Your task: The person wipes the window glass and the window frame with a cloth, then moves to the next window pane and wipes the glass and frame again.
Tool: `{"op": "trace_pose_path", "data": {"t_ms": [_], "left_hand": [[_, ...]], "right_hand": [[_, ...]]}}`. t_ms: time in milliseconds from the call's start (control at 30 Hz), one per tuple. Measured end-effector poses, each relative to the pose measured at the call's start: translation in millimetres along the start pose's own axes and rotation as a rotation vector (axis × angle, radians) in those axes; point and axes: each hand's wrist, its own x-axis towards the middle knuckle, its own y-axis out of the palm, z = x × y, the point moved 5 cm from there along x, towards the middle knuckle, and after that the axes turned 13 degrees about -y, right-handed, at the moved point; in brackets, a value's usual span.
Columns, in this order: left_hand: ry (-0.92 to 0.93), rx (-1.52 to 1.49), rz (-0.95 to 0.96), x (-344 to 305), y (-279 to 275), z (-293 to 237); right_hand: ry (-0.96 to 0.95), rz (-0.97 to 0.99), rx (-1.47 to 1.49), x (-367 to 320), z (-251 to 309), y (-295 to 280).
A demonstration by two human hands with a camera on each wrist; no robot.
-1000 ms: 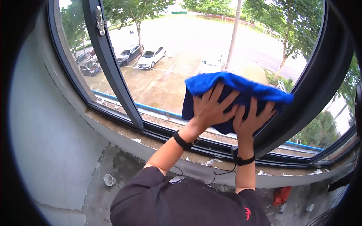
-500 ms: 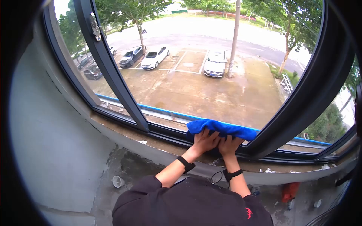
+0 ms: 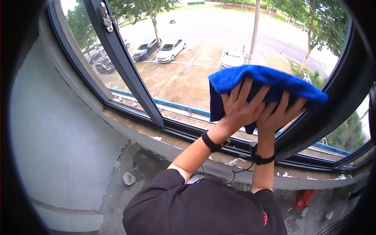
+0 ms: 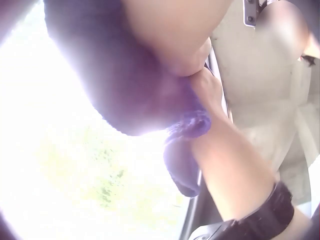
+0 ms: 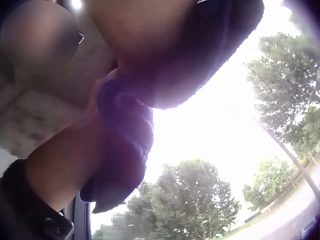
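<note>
A blue towel [image 3: 270, 80] is spread against the large window pane [image 3: 188, 88], its upper edge folded over in front of the fingertips. My left hand [image 3: 239, 109] presses on it with fingers straight and spread. Beside it my right hand [image 3: 277, 115] does the same, fingers fanned out and thumbs close together. In the left wrist view the towel [image 4: 115, 85] hangs below the hand, with a loose fold near the other forearm. Seen from the right wrist, the towel [image 5: 125, 160] droops in a bunched flap against bright glass.
A dark window frame post [image 3: 329, 113] stands right of the hands, and another post [image 3: 129, 74] with a latch [image 3: 105, 17] is at left. Below runs a rough sill [image 3: 188, 147] with white scraps. A white cup [image 3: 129, 178] and a red bag [image 3: 304, 199] are on the floor.
Both hands and the towel dropped to the lower edge of the pane half a second ago, and are now back up the glass with arms stretched out. The head view has shifted slightly.
</note>
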Motion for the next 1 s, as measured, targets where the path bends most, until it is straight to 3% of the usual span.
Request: {"op": "trace_pose_path", "data": {"t_ms": [200, 300, 433, 500, 600, 700, 767, 867, 1000], "left_hand": [[-0.054, 0.052, 0.086, -95.7, 11.7, 20.5], [-0.075, 0.07, 0.258, -150.7, 21.9, 32.8], [-0.047, -0.078, 0.352, -192.8, 5.8, 47.2], [-0.041, -0.162, 0.302, -182.8, -5.6, 49.2], [-0.146, -0.231, 0.363, -164.4, -2.8, 43.5], [-0.031, -0.154, 0.188, -108.2, 0.6, 23.7], [-0.092, -0.209, 0.181, -51.6, 1.5, 5.0], [-0.051, -0.272, 0.079, 41.0, -14.1, -26.8], [0.061, -0.106, 0.006, 30.9, -0.9, -18.4]], "right_hand": [[0.022, 0.105, 0.006, -89.4, 8.6, 0.3], [0.091, 0.178, -0.003, -133.3, 13.3, -1.2], [0.164, 0.31, 0.076, -198.0, 19.1, -15.6], [0.108, 0.493, 0.121, -207.7, 21.8, -18.7], [0.091, 0.502, 0.118, -201.6, 12.5, -19.4], [0.04, 0.373, 0.013, -146.4, -5.4, -11.2], [-0.045, 0.232, -0.037, -77.1, -21.1, -8.6], [0.015, 0.062, -0.014, 10.5, -24.3, -13.8], [-0.057, 0.046, -0.059, 7.4, -22.4, -10.1]]}}
